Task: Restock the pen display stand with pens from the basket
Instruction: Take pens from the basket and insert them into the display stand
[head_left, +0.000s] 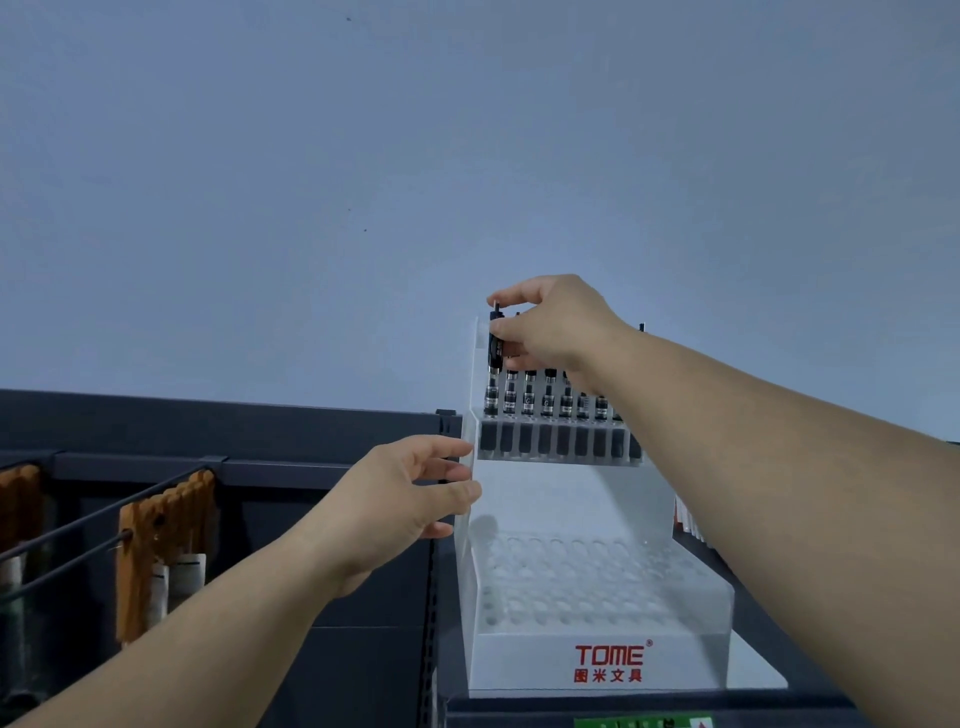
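**1. Hidden or unclear items**
- The right forearm covers the 3 o'clock end of the top tier of the pen display stand. Only the tip of one pen shows above the forearm there.
- The middle tier reads as a blurred white surface, and its detail cannot be made out.
- The holes of the lower tier are too faint to count.
- At 9 o'clock, the leftmost hanging pack is cut off by the frame edge.
- At 6 o'clock, a green label is cut off.
- Red-and-white items at 3 o'clock of the stand are mostly hidden.

**2. Counts**
- Hands: two.
- Stands: one, marked "TOME".
- Seated pens in the top tier: at least six upright barrels are countable. The rest are hidden.
- Hanging pack groups: two, orange-brown, on black hooks.

**3. Hand state**
- The right hand pinches one dark pen between thumb and fingers. The pen stands upright at the 9 o'clock end of the top tier, just beside the seated pens.
- The left hand has relaxed, lightly curved fingers. Its fingertips touch the stand's 9 o'clock side wall and hold nothing.
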